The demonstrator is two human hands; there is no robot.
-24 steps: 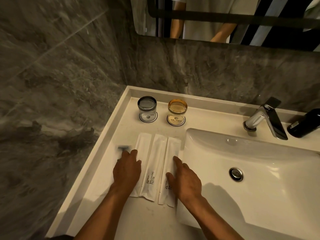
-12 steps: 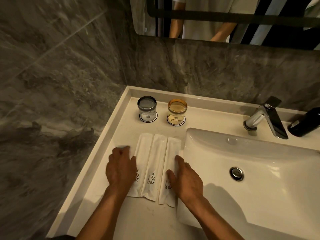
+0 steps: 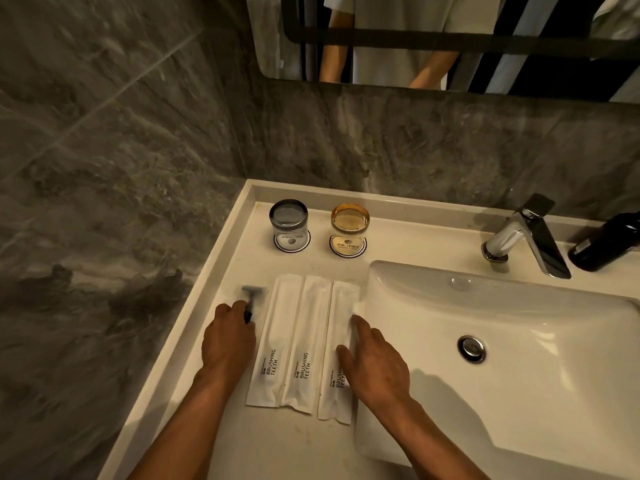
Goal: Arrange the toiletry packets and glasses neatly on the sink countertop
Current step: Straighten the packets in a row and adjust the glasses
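Since 0.5 s ago, left hand [image 3: 228, 336] shifted forward, fingers curled on a blurred razor packet [image 3: 252, 299]. Right hand [image 3: 375, 362] lies flat, open, on the rightmost of three toothbrush packets [image 3: 304, 341], touching the basin [image 3: 519, 341] edge. Their long axes run toward two glasses [image 3: 289, 221] at the back wall.

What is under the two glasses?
Each glass, the grey one and the amber one, stands on a round paper coaster with a scalloped edge. The glasses blur the coasters' print, so it cannot be read.
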